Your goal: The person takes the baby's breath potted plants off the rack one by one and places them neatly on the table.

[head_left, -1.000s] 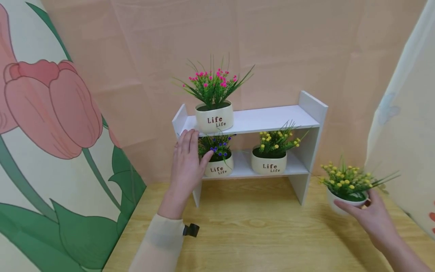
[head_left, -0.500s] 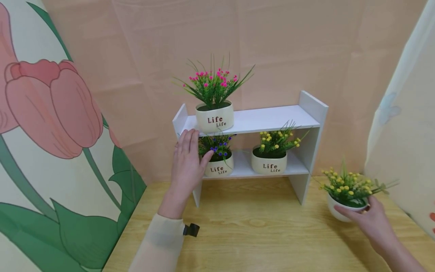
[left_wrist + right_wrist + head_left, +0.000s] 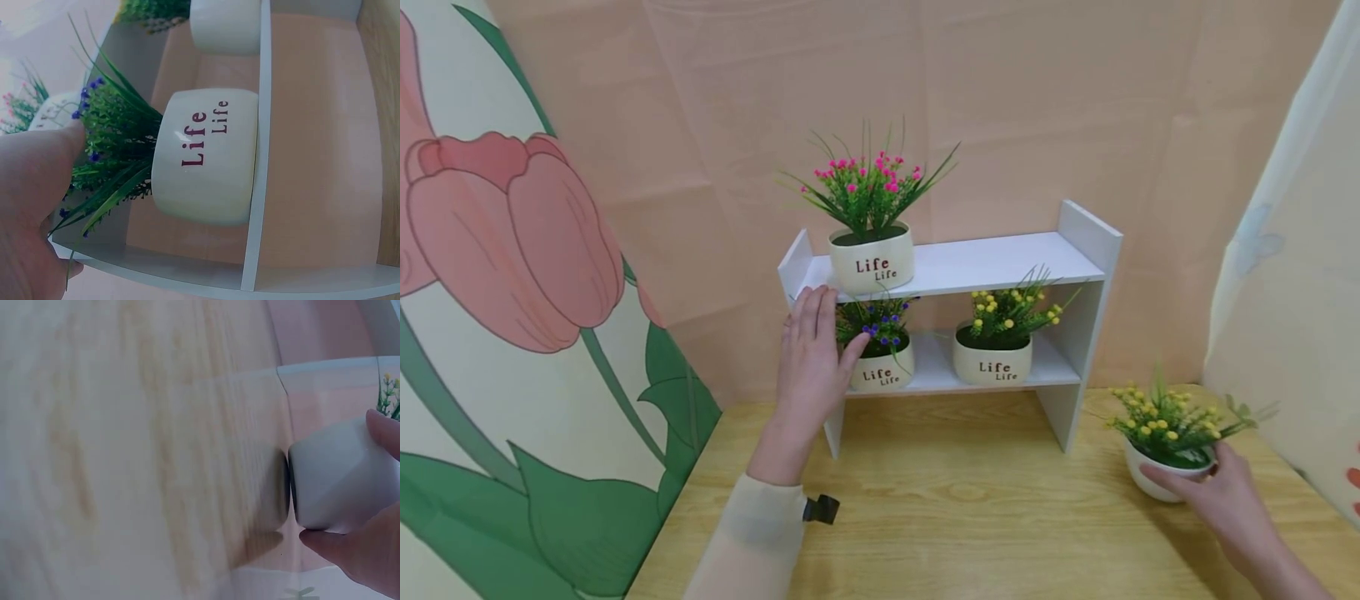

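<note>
A white two-tier shelf (image 3: 1007, 258) stands on the wooden table. My left hand (image 3: 812, 367) rests against its upper left edge, fingers straight and thumb apart, in front of the blue-flowered potted plant (image 3: 880, 371) on the lower tier. At the right, my right hand (image 3: 1232, 508) holds a white potted plant with yellow flowers (image 3: 1157, 483), thumb and fingers on either side of the pot. In the right wrist view, that pot (image 3: 344, 478) is upright with a thin gap between its base and the tabletop (image 3: 125, 456).
A pink-flowered potted plant (image 3: 872, 262) sits on the upper tier at the left. Another yellow-flowered potted plant (image 3: 992, 362) occupies the lower tier's right half. Behind the shelf hangs a beige cloth (image 3: 1015, 108); a tulip-printed panel (image 3: 565, 242) borders the left side.
My right hand has lowered the yellow-flowered potted plant toward the tabletop. My left hand keeps its place at the shelf's left edge.
</note>
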Available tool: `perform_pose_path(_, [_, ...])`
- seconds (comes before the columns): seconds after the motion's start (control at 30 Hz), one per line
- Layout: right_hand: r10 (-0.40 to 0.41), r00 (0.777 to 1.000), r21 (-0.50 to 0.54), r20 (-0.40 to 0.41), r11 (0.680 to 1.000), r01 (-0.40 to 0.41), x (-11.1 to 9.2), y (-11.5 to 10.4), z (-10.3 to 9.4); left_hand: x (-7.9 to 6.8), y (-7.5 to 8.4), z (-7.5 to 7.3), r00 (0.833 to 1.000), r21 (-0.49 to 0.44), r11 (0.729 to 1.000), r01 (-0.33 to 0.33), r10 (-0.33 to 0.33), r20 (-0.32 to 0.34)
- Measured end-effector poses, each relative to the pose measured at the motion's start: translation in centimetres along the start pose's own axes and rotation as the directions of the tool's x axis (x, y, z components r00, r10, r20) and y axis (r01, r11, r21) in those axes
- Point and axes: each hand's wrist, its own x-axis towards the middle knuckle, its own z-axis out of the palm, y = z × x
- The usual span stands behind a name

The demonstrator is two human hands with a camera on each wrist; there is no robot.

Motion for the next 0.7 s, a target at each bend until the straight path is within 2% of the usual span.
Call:
perform_pose_path(0.17, [0.034,0.999,-0.019,0.013,0.999,-0.034,-0.02,0.45,-0.19,-0.03,0.06,0.02,1.000,-0.005,1.000,0.001,-0.001,0.000])
perform_pose_path(0.5, [-0.047,0.999,0.006,-0.015,0.999,0.047,-0.76,0.77,-0.06,-0.04,0.09,-0.16,1.000,0.002,1.000,0.003,-0.003,0.003])
perform_pose_path(0.7, [-0.032,0.999,-0.023,-0.024,0.999,0.032,-0.85,0.66,-0.14,-0.02,0.19,-0.24,1.000,0.004,1.000,0.004,-0.004,0.007])
